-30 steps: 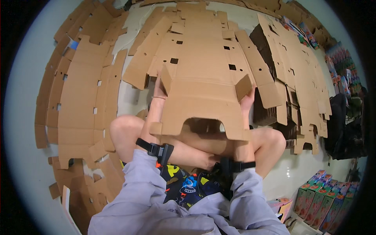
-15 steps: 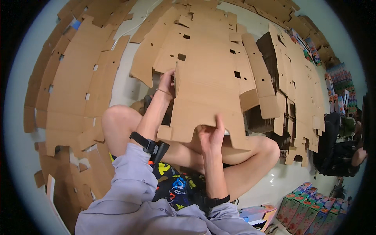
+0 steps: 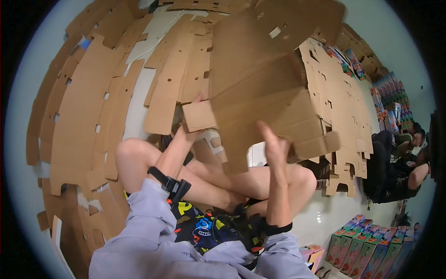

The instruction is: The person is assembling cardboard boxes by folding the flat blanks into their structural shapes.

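A large die-cut cardboard sheet (image 3: pixel 260 88) is raised and tilted in front of me, its far part lifted up and to the right. At the cutout in its near edge, my right hand (image 3: pixel 276 149) is closed on the board, thumb pointing up. My left hand (image 3: pixel 188 130) is at the sheet's left side, behind a small square flap (image 3: pixel 200 116) that hides most of its fingers; one fingertip shows above the flap. Beneath lie more flat cardboard sheets (image 3: pixel 179 74), close to my crossed legs.
Cardboard sheets (image 3: pixel 76 107) cover the floor at left, with a white cable (image 3: pixel 151 46) beyond. A stack of cut cardboard (image 3: pixel 341 107) stands at right. Rows of colourful boxes (image 3: pixel 367 246) are at lower right. Another person (image 3: pixel 399 167) sits at the far right.
The cardboard sheet has risen off the pile and swung up to the right, tilting. My right hand has moved right with it; my left hand has come nearer to me.
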A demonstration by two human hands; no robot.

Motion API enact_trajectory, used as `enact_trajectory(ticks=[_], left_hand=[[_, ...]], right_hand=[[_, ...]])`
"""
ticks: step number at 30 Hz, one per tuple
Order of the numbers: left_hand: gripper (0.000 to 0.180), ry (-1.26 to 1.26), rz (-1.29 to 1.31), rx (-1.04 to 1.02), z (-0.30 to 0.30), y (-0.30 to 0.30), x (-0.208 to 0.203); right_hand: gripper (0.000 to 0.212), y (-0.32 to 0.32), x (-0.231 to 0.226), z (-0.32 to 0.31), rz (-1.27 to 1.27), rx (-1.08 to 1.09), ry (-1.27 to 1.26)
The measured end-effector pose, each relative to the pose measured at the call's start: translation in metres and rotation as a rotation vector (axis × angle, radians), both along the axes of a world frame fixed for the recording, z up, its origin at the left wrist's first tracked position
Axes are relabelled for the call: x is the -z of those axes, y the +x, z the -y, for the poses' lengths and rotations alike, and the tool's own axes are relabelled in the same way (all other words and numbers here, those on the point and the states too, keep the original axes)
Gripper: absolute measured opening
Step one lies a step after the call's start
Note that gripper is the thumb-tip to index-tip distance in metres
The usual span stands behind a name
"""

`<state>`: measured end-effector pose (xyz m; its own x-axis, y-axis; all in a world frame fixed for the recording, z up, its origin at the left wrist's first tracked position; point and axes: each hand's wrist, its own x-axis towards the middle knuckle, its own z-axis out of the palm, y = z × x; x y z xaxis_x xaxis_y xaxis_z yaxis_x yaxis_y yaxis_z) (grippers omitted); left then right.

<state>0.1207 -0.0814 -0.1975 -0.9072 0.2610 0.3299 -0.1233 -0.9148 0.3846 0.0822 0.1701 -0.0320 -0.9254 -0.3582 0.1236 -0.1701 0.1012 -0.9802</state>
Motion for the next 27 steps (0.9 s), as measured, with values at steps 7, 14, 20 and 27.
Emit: enact_trajectory(ticks=[7, 14, 20, 27], left_hand=[[0.063, -0.545, 0.173, -0.648, -0.055, -0.002, -0.087], [0.073, -1.14, 0.34, -0.458, -0.032, -0.005, -0.03], [0.057, -1.383, 0.353, -0.506, -0.042, -0.014, 0.004], [0.062, -2.165, 0.699, -0.5, -0.013, 0.001, 0.023]], right_hand=[[0.015, -0.088, -0.041, -0.087, -0.502, 0.413, -0.303], [0.027, -0.215, -0.008, -0.245, -0.361, 0.802, -0.431], [0.034, -0.304, 0.041, -0.427, 0.348, 0.334, 0.09], [0.037, -0.277, 0.045, -0.406, 0.389, 0.582, 0.833]])
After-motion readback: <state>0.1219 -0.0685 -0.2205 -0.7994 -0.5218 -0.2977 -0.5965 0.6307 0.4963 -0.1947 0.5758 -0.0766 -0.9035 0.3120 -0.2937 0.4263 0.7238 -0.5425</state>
